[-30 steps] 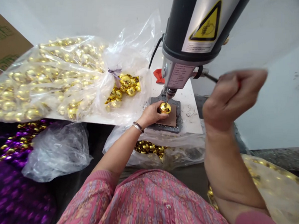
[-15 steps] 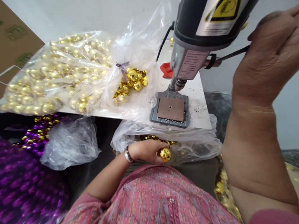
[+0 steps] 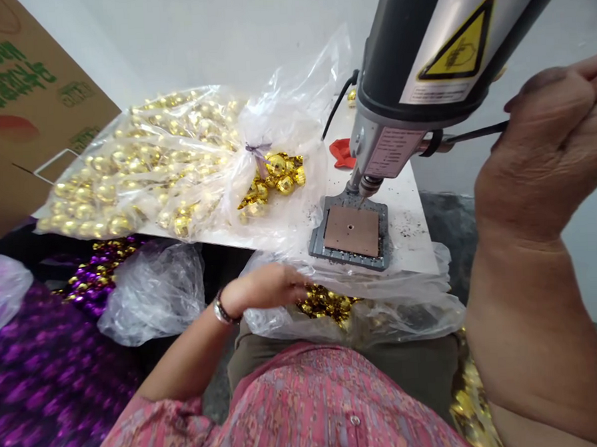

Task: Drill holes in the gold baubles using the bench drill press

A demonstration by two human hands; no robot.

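My right hand [image 3: 549, 143] is wrapped around the black feed lever [image 3: 476, 133] of a small bench drill press [image 3: 397, 105]. Below the chuck [image 3: 370, 185], a brown square plate [image 3: 352, 231] with a small hole lies on the metal base. My left hand [image 3: 269, 285] is at the left end of an open plastic bag [image 3: 403, 318] on my lap, which holds shiny gold disco-ball ornaments [image 3: 327, 303]. Its fingers point right toward them, blurred by motion, and no ball shows in them.
A large clear bag of gold balls [image 3: 140, 165] lies on the white table [image 3: 417, 244], with loose gold balls [image 3: 278, 171] by its tied neck. A red scrap [image 3: 342, 153] sits behind the drill. Purple ornaments [image 3: 61, 383] and a cardboard box [image 3: 32, 111] are at left.
My left hand has moved left and slightly up; the gold ball seen in it earlier no longer shows there. My right hand stays on the lever. The view has shifted slightly.
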